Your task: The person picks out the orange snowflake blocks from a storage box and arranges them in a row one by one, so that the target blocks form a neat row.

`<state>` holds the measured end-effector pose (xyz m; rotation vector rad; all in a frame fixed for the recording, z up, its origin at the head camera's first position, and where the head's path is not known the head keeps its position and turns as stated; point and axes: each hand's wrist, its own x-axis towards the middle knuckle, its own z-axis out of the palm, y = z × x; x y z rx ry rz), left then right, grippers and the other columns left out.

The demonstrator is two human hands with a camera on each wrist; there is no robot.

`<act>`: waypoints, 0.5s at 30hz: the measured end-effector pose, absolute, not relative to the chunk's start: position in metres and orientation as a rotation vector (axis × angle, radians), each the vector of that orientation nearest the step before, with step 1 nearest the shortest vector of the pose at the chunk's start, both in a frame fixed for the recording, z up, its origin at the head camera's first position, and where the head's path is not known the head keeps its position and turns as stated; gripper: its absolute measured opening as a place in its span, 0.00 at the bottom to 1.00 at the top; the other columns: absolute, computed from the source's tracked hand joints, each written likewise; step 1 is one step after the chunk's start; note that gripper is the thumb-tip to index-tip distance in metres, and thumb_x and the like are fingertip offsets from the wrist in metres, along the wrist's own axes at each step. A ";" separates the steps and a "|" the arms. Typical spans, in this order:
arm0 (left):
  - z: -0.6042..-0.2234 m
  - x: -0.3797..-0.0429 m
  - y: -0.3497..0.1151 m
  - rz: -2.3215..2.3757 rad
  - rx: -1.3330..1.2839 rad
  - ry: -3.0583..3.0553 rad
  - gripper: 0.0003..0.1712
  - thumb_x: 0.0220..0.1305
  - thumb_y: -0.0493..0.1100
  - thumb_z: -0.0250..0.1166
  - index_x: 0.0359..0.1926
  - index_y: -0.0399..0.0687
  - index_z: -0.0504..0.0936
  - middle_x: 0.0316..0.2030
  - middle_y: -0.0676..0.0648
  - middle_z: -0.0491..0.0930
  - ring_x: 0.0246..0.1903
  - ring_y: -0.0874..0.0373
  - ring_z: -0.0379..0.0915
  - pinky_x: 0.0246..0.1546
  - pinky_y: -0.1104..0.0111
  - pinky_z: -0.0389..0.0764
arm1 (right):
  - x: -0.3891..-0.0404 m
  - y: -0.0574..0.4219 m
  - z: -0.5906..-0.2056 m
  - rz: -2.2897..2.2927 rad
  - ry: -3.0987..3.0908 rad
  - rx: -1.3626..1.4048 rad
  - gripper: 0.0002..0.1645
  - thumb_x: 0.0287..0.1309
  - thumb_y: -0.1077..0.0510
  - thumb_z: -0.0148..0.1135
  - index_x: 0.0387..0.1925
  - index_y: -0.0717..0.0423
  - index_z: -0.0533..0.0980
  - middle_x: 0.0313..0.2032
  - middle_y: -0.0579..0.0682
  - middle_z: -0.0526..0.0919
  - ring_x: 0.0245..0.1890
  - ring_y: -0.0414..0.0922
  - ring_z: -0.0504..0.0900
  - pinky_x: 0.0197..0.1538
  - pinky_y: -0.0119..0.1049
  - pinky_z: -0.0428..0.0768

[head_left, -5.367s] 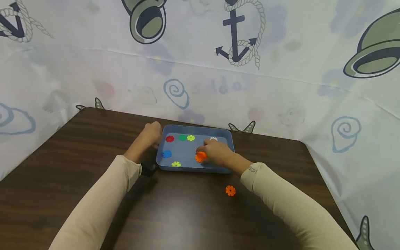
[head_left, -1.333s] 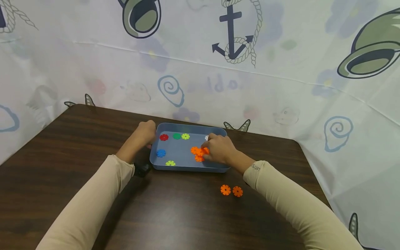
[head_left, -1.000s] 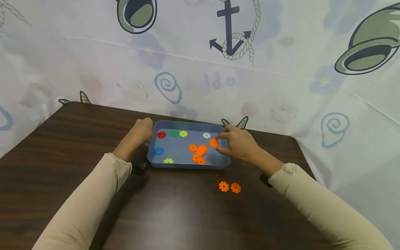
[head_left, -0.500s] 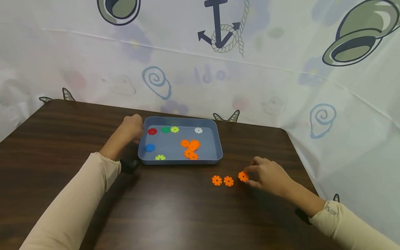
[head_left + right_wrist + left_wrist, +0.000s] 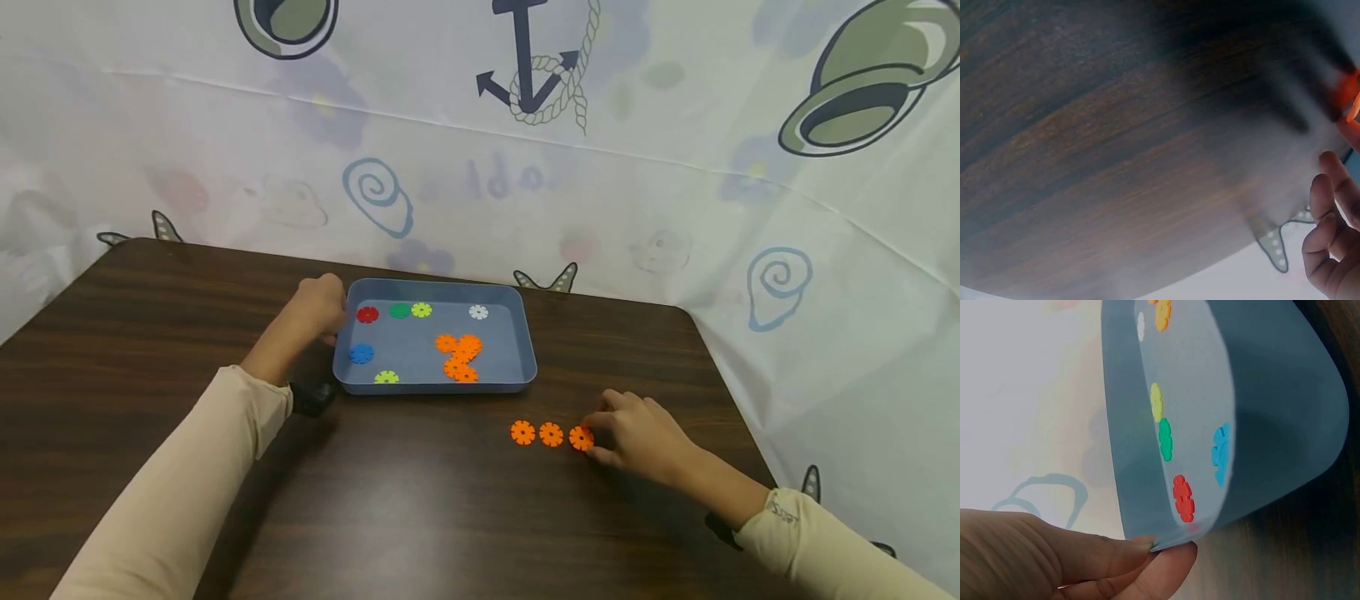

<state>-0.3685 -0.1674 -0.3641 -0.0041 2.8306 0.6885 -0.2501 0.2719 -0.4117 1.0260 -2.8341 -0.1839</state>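
Observation:
My left hand (image 5: 318,307) pinches the left rim of a shallow blue-grey tray (image 5: 435,388); in the left wrist view, thumb and finger (image 5: 1172,565) grip the tray edge (image 5: 1125,481). At the right, my right hand (image 5: 641,437) holds an orange notched disc (image 5: 581,438) between thumb and finger, down at the table. Two more orange discs, a left one (image 5: 522,432) and a middle one (image 5: 551,434), lie beside it in a row in front of the tray. In the right wrist view the held disc (image 5: 1354,100) shows only at the edge.
In the tray lie a pile of orange discs (image 5: 461,357), a red disc (image 5: 367,314), a green disc (image 5: 400,310), two yellow discs (image 5: 422,309), a blue disc (image 5: 362,354) and a white disc (image 5: 478,312). A patterned cloth (image 5: 450,100) hangs behind the dark wooden table (image 5: 420,500).
My right hand has carried an orange disc from the tray out to the right end of the row, then slid slightly down and left. My left hand has stayed on the tray rim.

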 end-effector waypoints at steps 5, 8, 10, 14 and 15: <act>-0.364 -0.369 -0.167 0.701 -0.028 2.813 0.13 0.64 0.25 0.56 0.47 0.19 0.78 0.41 0.25 0.80 0.22 0.53 0.83 0.22 0.70 0.85 | -0.250 0.270 -0.410 -0.210 -2.810 1.044 0.20 0.48 0.42 0.77 0.41 0.47 0.87 0.32 0.47 0.75 0.25 0.40 0.73 0.22 0.30 0.71; -0.365 -0.370 -0.167 0.700 -0.032 2.812 0.12 0.64 0.25 0.56 0.47 0.19 0.78 0.40 0.25 0.80 0.22 0.52 0.83 0.22 0.70 0.85 | -0.250 0.269 -0.409 -0.217 -2.808 1.052 0.20 0.48 0.42 0.77 0.41 0.48 0.87 0.31 0.46 0.74 0.24 0.40 0.71 0.21 0.29 0.69; -0.365 -0.370 -0.168 0.695 -0.025 2.823 0.11 0.64 0.25 0.57 0.45 0.19 0.79 0.39 0.26 0.80 0.21 0.52 0.83 0.21 0.70 0.85 | -0.251 0.267 -0.407 -0.206 -2.803 1.060 0.20 0.49 0.43 0.77 0.41 0.48 0.87 0.31 0.46 0.74 0.24 0.40 0.71 0.21 0.29 0.69; -0.367 -0.370 -0.169 0.696 -0.015 2.836 0.09 0.63 0.24 0.56 0.43 0.20 0.78 0.38 0.26 0.80 0.20 0.53 0.83 0.20 0.70 0.85 | -0.266 0.254 -0.392 -0.166 -2.746 1.074 0.19 0.50 0.46 0.77 0.42 0.50 0.87 0.32 0.48 0.75 0.26 0.43 0.75 0.22 0.31 0.71; -0.367 -0.370 -0.169 0.699 -0.015 2.833 0.09 0.64 0.24 0.56 0.43 0.20 0.78 0.38 0.26 0.80 0.20 0.53 0.83 0.20 0.70 0.85 | -0.271 0.248 -0.387 -0.157 -2.724 1.078 0.19 0.50 0.46 0.77 0.42 0.51 0.87 0.33 0.49 0.76 0.26 0.44 0.76 0.22 0.32 0.72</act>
